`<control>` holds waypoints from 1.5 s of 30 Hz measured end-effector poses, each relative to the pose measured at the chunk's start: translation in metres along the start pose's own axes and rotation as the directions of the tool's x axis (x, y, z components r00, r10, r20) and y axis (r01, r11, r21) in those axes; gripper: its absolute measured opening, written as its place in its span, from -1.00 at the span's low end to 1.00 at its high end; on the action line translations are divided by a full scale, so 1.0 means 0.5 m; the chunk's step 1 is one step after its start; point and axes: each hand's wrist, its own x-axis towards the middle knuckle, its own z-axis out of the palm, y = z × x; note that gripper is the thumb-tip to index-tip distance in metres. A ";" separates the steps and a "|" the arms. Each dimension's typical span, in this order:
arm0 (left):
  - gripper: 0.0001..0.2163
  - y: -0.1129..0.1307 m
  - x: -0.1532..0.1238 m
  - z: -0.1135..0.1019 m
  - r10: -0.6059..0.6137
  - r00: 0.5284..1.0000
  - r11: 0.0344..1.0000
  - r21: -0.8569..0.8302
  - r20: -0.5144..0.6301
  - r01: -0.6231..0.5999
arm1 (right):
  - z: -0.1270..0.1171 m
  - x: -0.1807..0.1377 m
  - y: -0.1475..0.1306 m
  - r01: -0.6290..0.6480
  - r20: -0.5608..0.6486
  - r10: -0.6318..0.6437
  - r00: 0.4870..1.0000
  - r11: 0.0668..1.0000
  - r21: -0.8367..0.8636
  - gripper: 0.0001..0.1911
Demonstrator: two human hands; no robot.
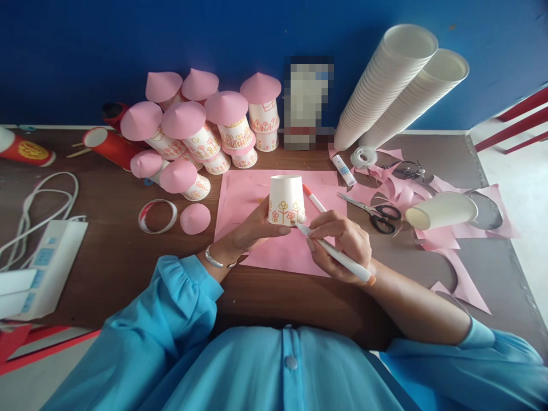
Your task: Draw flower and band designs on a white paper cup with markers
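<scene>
My left hand point(262, 227) is closed round a white paper cup point(286, 197), held upside down over the pink paper point(233, 197). Orange and yellow flowers are drawn along the cup's lower part. In my right hand point(346, 242) is a white marker pen point(342, 255) with an orange end; its tip meets the cup near the lower edge, though exact contact is hard to see. Behind the pen hand, a second marker point(314, 198) with a red-orange end lies on the paper. Some of my left fingers are hidden behind the cup.
Decorated cups with pink cone roofs point(184, 120) stand at the back left. Two tall cup stacks point(385, 80) lean against the blue wall. Scissors point(379, 214), a glue stick point(343, 170), clear tape point(363, 156), paper scraps point(468, 279) and a lying cup point(445, 211) are on the right; a power strip point(55, 262) is left.
</scene>
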 end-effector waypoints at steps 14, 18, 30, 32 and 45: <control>-0.52 -0.002 -0.001 0.001 0.011 0.998 0.999 -0.034 -0.062 -0.013 | -0.002 0.000 -0.007 -0.004 -0.025 0.003 1.000 0.999 -0.042 -0.73; -0.49 -0.001 -0.003 -0.001 0.004 0.998 1.000 -0.027 -0.059 -0.005 | 0.000 -0.001 -0.007 0.013 -0.039 -0.013 0.999 1.000 0.009 -0.72; -0.46 -0.016 -0.004 -0.012 -0.022 0.997 1.000 -0.016 -0.079 0.021 | -0.002 -0.001 -0.008 -0.001 0.002 0.001 1.000 1.000 0.006 -0.72; -0.45 -0.017 -0.005 -0.012 -0.025 0.997 1.000 -0.017 -0.077 0.024 | -0.001 -0.001 -0.008 -0.015 0.009 0.015 1.000 1.000 -0.004 -0.74; -0.39 -0.015 -0.007 -0.009 -0.027 0.997 1.000 -0.011 -0.068 0.027 | 0.001 -0.003 -0.008 -0.019 0.025 0.019 0.999 0.999 -0.034 -0.83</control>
